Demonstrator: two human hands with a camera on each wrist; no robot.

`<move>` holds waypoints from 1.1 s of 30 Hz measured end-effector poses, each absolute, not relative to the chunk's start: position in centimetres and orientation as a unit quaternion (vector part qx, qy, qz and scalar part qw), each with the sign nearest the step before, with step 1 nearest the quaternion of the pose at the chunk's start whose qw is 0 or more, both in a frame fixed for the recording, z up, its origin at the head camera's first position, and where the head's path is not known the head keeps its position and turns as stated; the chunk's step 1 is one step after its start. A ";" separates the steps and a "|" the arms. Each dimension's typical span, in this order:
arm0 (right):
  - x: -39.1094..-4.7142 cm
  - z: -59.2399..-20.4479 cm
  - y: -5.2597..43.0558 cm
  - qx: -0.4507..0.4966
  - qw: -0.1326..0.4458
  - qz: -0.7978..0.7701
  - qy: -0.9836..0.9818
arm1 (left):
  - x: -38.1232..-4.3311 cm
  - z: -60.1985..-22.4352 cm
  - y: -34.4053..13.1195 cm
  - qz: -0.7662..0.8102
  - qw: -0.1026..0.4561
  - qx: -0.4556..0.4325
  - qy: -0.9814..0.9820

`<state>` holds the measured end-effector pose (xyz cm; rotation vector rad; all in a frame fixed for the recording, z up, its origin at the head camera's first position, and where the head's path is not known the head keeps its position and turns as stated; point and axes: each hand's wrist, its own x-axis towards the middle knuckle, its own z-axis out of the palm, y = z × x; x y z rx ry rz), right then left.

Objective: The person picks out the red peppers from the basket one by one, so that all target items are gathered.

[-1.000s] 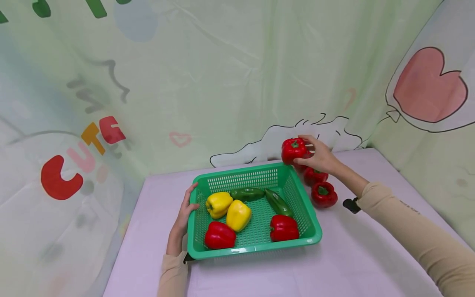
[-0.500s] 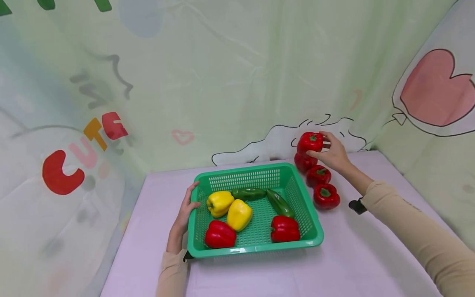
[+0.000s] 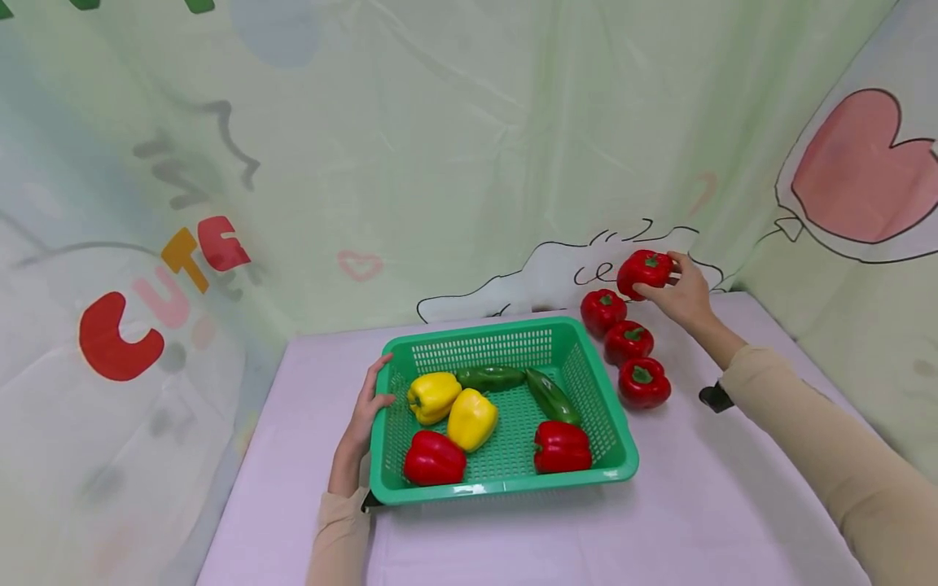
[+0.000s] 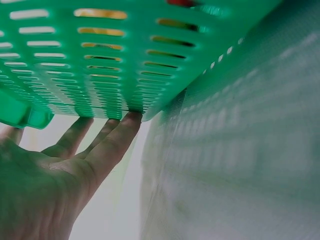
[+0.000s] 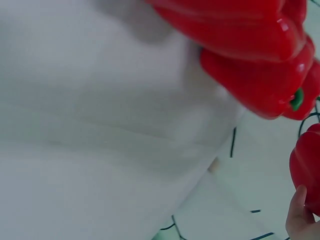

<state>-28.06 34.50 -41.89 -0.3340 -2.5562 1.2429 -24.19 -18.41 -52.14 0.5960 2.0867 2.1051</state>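
My right hand (image 3: 685,293) holds a red bell pepper (image 3: 643,273) by its side, thumb in front, raised near the table's back edge. In the right wrist view this pepper (image 5: 306,165) shows at the right edge with one fingertip on it. My left hand (image 3: 365,415) grips the left side of a green plastic basket (image 3: 506,490), thumb over the rim and fingers (image 4: 117,142) against the outer wall. Inside the basket lie two yellow bell peppers (image 3: 472,420), two long green peppers (image 3: 552,397) and two red bell peppers (image 3: 562,447).
Right of the basket, three red bell peppers (image 3: 628,343) stand in a slanting row on the table (image 3: 484,545), which has a pale lilac cover. A printed curtain (image 3: 440,163) hangs behind the table and at both sides.
The red bell pepper in my right hand has moved right, from above the basket's back right corner past the row of red peppers. My left hand stays on the basket.
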 end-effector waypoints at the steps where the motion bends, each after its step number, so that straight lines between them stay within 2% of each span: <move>1: -28.1 -42.2 34.8 -0.124 0.137 0.429 -0.884 | -24.2 -52.1 -18.4 0.694 0.060 0.198 0.689; 16: -28.4 -46.0 36.6 -0.191 0.088 0.400 -0.892 | -24.3 -51.9 -18.5 0.696 0.067 0.197 0.687; 33: -28.2 -46.8 36.8 -0.188 0.038 0.398 -0.897 | -24.4 -52.1 -18.5 0.703 0.071 0.194 0.681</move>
